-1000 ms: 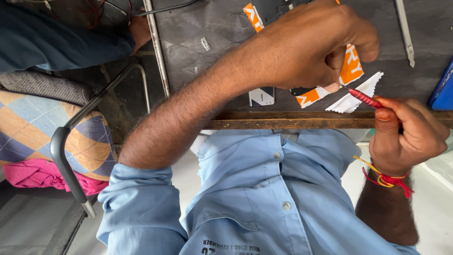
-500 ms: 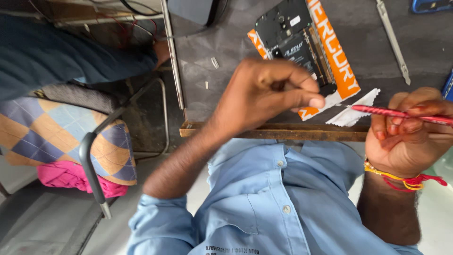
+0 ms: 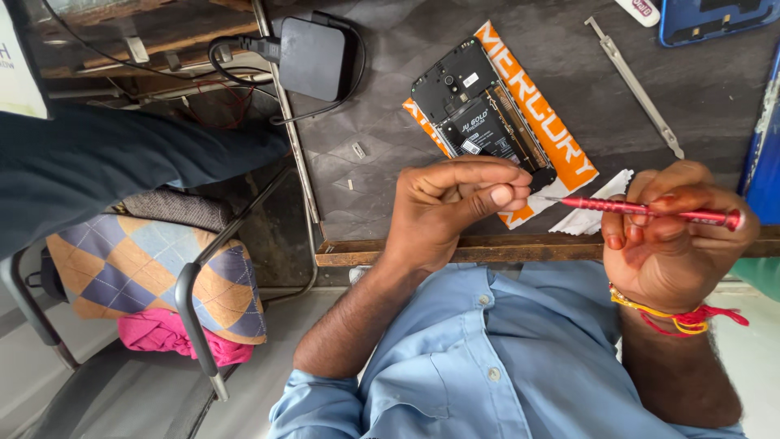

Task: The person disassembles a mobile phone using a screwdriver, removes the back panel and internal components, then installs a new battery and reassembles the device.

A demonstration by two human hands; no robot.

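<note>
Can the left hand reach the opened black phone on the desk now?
Probably yes: the left hand is right by the opened black phone's near end, nothing between; only the slim red screwdriver's tip comes close.

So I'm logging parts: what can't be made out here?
Head view: anything pinched in the left hand is hidden by its fingertips.
Head view: the tip of the red screwdriver is too small to tell.
Head view: the blue back cover is cut off by the top edge.
</note>
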